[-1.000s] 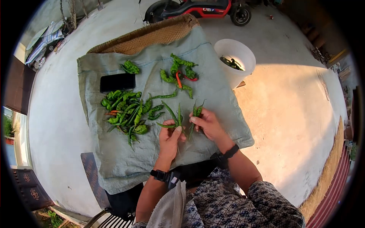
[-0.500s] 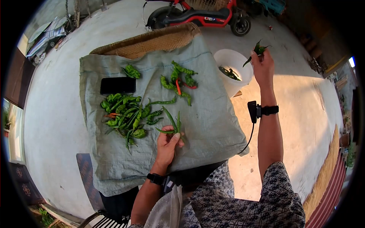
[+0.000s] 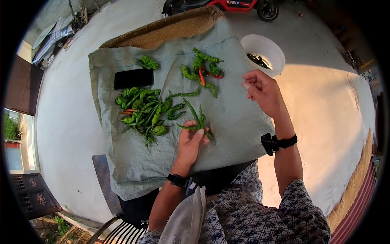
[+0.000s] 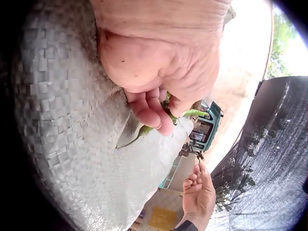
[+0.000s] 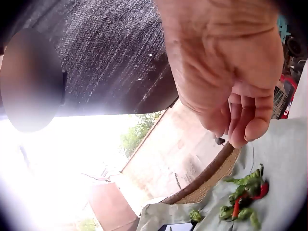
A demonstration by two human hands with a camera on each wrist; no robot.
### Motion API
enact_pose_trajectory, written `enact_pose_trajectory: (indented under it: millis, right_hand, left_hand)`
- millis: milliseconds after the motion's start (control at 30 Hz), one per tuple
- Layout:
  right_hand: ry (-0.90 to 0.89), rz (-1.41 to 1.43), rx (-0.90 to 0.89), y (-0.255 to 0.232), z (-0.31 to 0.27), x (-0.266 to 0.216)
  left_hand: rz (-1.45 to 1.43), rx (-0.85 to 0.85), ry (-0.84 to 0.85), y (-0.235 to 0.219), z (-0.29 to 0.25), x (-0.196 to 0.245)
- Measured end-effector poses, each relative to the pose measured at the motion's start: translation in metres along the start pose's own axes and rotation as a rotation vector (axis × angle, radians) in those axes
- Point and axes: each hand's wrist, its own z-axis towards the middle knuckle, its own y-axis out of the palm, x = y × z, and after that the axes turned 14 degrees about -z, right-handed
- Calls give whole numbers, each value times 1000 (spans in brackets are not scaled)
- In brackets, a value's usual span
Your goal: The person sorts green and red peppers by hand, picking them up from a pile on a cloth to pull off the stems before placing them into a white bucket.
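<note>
My left hand (image 3: 191,142) holds a few slim green chili peppers (image 3: 195,115) between thumb and fingers, above the grey-green woven sack (image 3: 227,134). In the left wrist view, a green pepper tip (image 4: 144,131) pokes out below the curled fingers. My right hand (image 3: 263,92) is in the air over the sack's right edge, near the white bucket (image 3: 276,53). Its fingers are loosely bent, with no pepper showing between them. To the left of my left hand lies a heap of green peppers (image 3: 142,110) with some orange-red ones.
A smaller group of green and red peppers (image 3: 202,71) lies at the sack's upper right. A black phone (image 3: 133,79) and a single green pepper (image 3: 148,62) lie at the upper left. Behind rises a woven basket rim (image 3: 162,34). Dark green peppers (image 3: 257,61) are inside the bucket.
My right hand carried green peppers from beside my left hand to over the bucket. Now it is back nearer the sack without them. My left hand keeps its grip on its peppers.
</note>
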Motion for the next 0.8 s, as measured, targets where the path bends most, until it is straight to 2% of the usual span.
enact_pose_trajectory:
  millis: [133, 267, 367, 467, 567, 667, 700, 800]
  right_hand:
    - [-97, -1, -191, 68, -29, 9]
    - [-66, 122, -302, 109, -53, 2]
    - [-66, 199, -287, 131, -64, 2]
    - [66, 387, -313, 147, -65, 21]
    - [-12, 468, -231, 162, -62, 52]
    - [203, 823, -238, 158, -64, 60]
    - [173, 888, -214, 157, -64, 61]
    - [246, 1078, -193, 151, -62, 65]
  left_hand:
    - [-2, 28, 15, 4, -2, -2]
    - [14, 31, 44, 6, -2, -1]
    - [1, 4, 66, 1, -1, -7]
    - [25, 16, 39, 2, 0, -5]
    - [7, 21, 31, 3, -1, -3]
    - [9, 39, 36, 5, -1, -2]
    - [6, 46, 35, 5, -1, -2]
    - [-17, 61, 33, 2, -2, -3]
